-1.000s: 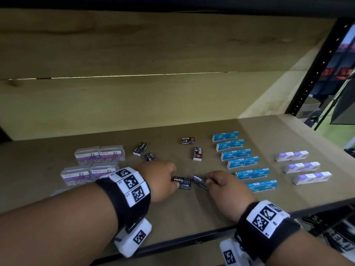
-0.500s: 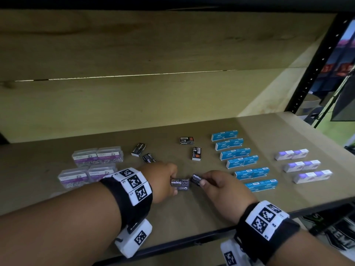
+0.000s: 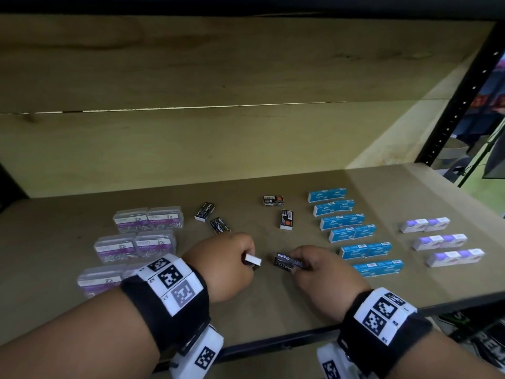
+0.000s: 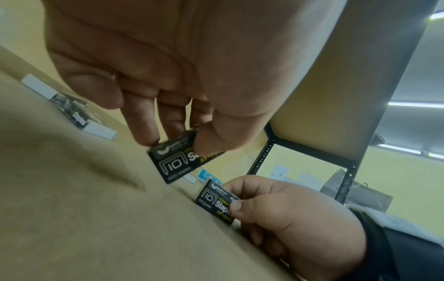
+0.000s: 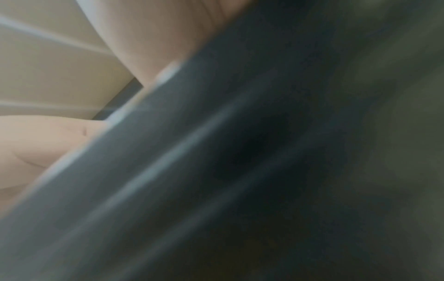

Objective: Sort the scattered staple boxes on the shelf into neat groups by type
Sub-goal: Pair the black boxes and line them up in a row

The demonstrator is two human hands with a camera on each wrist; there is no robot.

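My left hand (image 3: pixel 232 258) pinches a small black staple box (image 3: pixel 252 261) tipped on edge, its white end facing up; the left wrist view shows that box (image 4: pixel 175 159) between thumb and fingertips, just above the shelf. My right hand (image 3: pixel 311 265) pinches a second black staple box (image 3: pixel 287 261) resting on the shelf beside it, also seen as the lower box (image 4: pixel 215 201) in the left wrist view. Several more black boxes lie loose behind: two at left (image 3: pixel 205 212) (image 3: pixel 219 225) and two at centre (image 3: pixel 273 201) (image 3: pixel 287 219). The right wrist view is dark and blurred.
Clear boxes of paper clips (image 3: pixel 147 220) are grouped at the left. Blue staple boxes (image 3: pixel 352 231) run in a column right of centre, white-and-purple boxes (image 3: pixel 440 240) farther right. A black upright post (image 3: pixel 464 99) borders the shelf's right side; the front edge (image 3: pixel 273 343) is near my wrists.
My left hand has lifted its black box off the shelf and turned it on edge. My right hand has gripped and raised the other box slightly, staying close beside it.
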